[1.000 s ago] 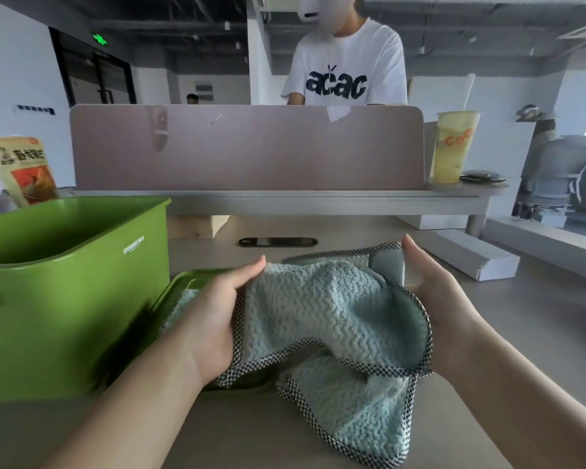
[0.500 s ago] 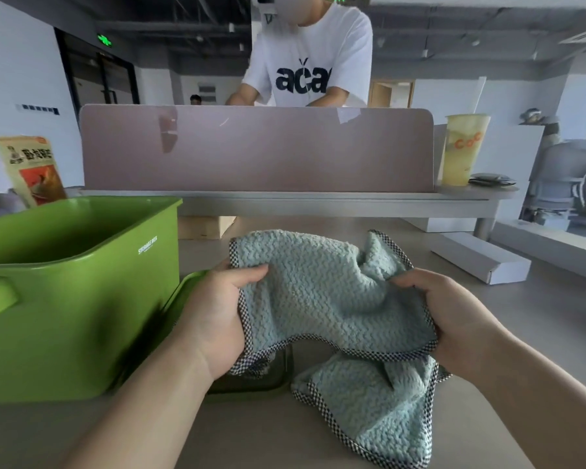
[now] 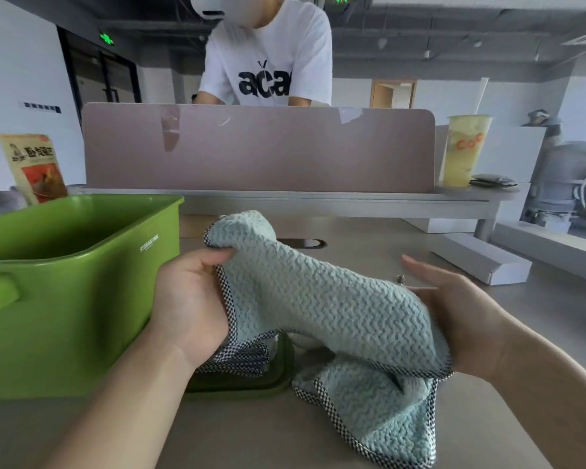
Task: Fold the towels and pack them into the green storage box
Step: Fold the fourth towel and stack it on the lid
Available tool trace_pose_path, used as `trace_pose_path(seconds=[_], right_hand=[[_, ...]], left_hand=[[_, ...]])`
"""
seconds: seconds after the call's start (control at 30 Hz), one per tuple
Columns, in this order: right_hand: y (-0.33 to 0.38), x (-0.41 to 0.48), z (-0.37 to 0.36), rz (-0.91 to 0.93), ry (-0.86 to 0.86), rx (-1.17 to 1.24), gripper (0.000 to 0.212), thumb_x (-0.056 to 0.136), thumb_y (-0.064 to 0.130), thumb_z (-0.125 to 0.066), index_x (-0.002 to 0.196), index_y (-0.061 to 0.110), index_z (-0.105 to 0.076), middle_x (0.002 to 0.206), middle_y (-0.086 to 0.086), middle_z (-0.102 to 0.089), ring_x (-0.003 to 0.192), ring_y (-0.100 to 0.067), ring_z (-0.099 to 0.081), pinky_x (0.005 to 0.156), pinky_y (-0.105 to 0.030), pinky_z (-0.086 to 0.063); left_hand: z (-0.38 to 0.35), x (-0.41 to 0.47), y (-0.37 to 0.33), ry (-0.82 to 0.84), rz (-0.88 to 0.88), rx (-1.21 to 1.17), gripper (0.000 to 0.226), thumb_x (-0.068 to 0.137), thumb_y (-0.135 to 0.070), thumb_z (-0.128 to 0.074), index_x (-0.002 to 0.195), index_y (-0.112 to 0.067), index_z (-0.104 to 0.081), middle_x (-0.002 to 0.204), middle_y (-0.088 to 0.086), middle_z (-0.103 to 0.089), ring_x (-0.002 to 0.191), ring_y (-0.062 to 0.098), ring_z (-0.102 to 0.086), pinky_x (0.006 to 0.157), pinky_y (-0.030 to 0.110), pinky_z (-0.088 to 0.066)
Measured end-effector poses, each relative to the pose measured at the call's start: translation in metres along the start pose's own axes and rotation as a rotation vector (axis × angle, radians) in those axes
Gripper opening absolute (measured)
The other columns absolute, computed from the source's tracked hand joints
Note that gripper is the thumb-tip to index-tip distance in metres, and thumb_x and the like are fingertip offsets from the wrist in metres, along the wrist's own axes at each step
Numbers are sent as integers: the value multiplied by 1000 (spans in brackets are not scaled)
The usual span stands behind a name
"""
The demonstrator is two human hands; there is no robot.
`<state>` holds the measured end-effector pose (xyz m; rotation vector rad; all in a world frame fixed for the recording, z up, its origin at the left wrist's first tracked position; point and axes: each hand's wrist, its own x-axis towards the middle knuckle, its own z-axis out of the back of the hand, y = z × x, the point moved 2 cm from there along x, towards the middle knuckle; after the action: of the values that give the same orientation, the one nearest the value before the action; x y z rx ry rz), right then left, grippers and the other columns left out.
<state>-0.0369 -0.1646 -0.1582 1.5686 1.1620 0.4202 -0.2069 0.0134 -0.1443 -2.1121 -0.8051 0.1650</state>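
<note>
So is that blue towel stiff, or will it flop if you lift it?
Probably floppy: the towel sags between the left hand and right hand, and its loose end crumples on the table. Likely light: the right hand carries it on straight fingers. The bumpy weave should grip, not slide.

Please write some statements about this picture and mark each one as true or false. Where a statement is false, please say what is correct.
1. The left hand grips the towel. True.
2. The towel lies inside the box. False: it is held up, right of the box.
3. The cup stands right of the divider. True.
4. The right hand is a fist. False: its fingers are straight, against the towel.
</note>
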Motion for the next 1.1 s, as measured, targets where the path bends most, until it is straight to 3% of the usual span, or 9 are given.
trace_pose_path(seconds=[0.07, 0.17, 0.3, 0.43, 0.5, 0.63, 0.73, 0.83, 1.1], right_hand=[[-1, 0, -4, -3, -8, -27, 34, 77, 33, -57, 86, 4, -74, 87, -17, -70, 71, -29, -67, 75, -39, -53], [1, -1, -5, 43, -13, -15, 25, 74, 18, -57, 89, 5, -73, 86, -16, -71, 68, -29, -68, 74, -38, -52], [7, 0, 2, 162, -97, 66, 28, 75, 2, -50, 98, 12, -61, 88, -10, -63, 67, -24, -64, 68, -36, -48], [16, 0, 8, 348, -182, 105, 42, 83, -9, -36, 101, 16, -65, 82, -11, -65, 66, -24, -61, 62, -33, -52], [20, -3, 7, 408, -189, 71, 43, 82, -10, -33, 98, 12, -67, 79, -10, -67, 67, -23, -62, 63, -34, -50], [23, -8, 7, 524, -222, -28, 34, 82, -12, -46, 99, 6, -69, 77, -8, -68, 70, -20, -63, 64, -29, -51], [23, -8, 10, 664, -322, -173, 31, 81, -11, -56, 93, 13, -73, 84, -9, -69, 78, -20, -62, 75, -29, -50], [23, -7, 13, 787, -452, -395, 27, 82, -1, -65, 85, 24, -77, 91, -11, -70, 84, -22, -61, 89, -44, -49], [25, -10, 18, 860, -577, -445, 14, 84, 10, -68, 84, 21, -76, 93, -10, -74, 93, -34, -67, 92, -56, -50]], left_hand=[[-1, -1, -1, 15, -6, 6, 28, 67, -21, -48, 61, -13, -75, 71, 6, -70, 60, 20, -68, 70, 35, -48], [-1, 1, -3, 0, -21, 84, 28, 68, -27, -55, 84, -13, -73, 83, 7, -69, 72, 22, -66, 79, 38, -48], [1, 3, -6, -74, -112, 245, 29, 69, -37, -62, 91, -20, -67, 84, 3, -72, 73, 20, -69, 68, 39, -57], [3, 5, -13, -172, -277, 368, 38, 63, -48, -75, 91, -22, -74, 131, 2, -59, 117, 20, -57, 103, 50, -40], [1, 4, -14, -226, -367, 425, 18, 65, -47, -73, 78, -36, -77, 137, -5, -55, 123, 12, -52, 109, 43, -34], [10, 8, -14, -310, -476, 527, 45, 62, -60, -74, 82, -20, -65, 92, -3, -61, 91, 12, -55, 88, 33, -38], [16, 12, -14, -342, -513, 609, 63, 58, -68, -71, 82, -11, -61, 89, 1, -48, 82, 16, -44, 77, 35, -32], [18, 14, -13, -336, -529, 645, 84, 61, -65, -70, 84, 13, -52, 86, 2, -50, 81, 18, -45, 76, 35, -34], [17, 11, -10, -383, -607, 721, 29, 85, -28, -67, 76, -1, -62, 78, 6, -51, 74, 12, -39, 57, 22, -30]])
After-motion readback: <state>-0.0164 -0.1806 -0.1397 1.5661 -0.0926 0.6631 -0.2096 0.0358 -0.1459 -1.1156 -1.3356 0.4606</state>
